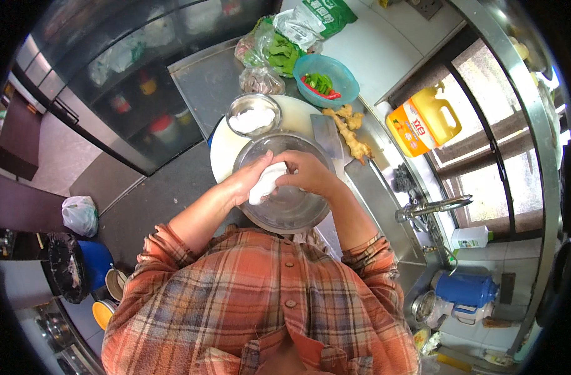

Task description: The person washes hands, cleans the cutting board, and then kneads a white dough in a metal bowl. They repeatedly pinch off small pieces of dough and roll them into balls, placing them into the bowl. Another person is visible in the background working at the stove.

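Observation:
Between them, my left hand [244, 182] and my right hand [311, 171] hold a soft white lump that looks like dough [262, 188]. The left palm supports it from the side while the right fingers press on its upper end. Beneath is a large stainless steel bowl [292, 215], its visible inside wall smeared whitish. Just beyond it, a smaller steel bowl [278, 125] contains white pieces [251, 121] of similar look. Both bowls rest on or over a round white cutting board [224, 161]. A cleaver blade [327, 136] lies at the board's right.
Ginger root [353, 136] lies right of the cleaver. Behind stand a teal bowl [348, 75] of green and red chillies, bagged greens [280, 51] and a green-white packet [318, 23]. On the right are a faucet [430, 208] over a steel sink and a yellow detergent jug [423, 122].

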The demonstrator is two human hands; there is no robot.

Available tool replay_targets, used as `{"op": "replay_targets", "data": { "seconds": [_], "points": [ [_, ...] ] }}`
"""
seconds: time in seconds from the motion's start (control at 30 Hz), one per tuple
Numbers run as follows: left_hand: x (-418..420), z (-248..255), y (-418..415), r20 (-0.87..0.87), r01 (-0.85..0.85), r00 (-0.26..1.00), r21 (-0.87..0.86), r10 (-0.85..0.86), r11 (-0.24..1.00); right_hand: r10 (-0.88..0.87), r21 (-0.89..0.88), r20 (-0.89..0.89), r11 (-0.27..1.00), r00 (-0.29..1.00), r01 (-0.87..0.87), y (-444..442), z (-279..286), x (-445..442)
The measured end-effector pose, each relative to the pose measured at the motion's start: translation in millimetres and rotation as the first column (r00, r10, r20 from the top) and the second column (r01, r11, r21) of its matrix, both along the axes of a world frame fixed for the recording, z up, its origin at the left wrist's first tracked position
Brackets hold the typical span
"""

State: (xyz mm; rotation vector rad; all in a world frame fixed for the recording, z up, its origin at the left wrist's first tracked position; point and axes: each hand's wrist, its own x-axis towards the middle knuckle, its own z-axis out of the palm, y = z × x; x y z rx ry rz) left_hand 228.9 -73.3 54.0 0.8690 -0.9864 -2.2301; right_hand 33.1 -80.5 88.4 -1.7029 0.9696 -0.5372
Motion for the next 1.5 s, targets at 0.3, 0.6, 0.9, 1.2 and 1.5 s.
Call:
{"op": "replay_targets", "data": {
  "seconds": [0.3,0.6,0.9,1.2,1.5],
  "points": [
    [8.9,-11.9,1.2,0.024,0.037,0.999,-0.138,-0.034,0.99,-0.147,-0.2,0.008,0.969,0.989,0.145,11.9,14.8,2.1],
    [3.5,3.4,1.7,-0.148,0.044,0.989,0.179,-0.017,0.983,-0.196,-0.015,0.046,0.98,0.98,0.197,15.4,12.4,-5.1],
    [-0.4,-6.9,1.2,-0.06,-0.053,0.996,0.129,0.061,0.99,-0.212,-0.11,0.005,0.971,0.977,0.211,19.0,15.9,-3.0],
    [-3.6,-5.4,1.5,-0.134,-0.104,0.982,0.182,0.13,0.978,-0.464,0.439,0.433,0.857,0.773,0.268,11.0,-19.2,-0.7],
    [-28.1,-38.1,-56.3,-0.18,-0.514,0.767,0.401,0.615,0.758,-0.496,0.187,0.474,0.864,0.727,0.467,31.5,-11.1,63.1]
  ]
}}
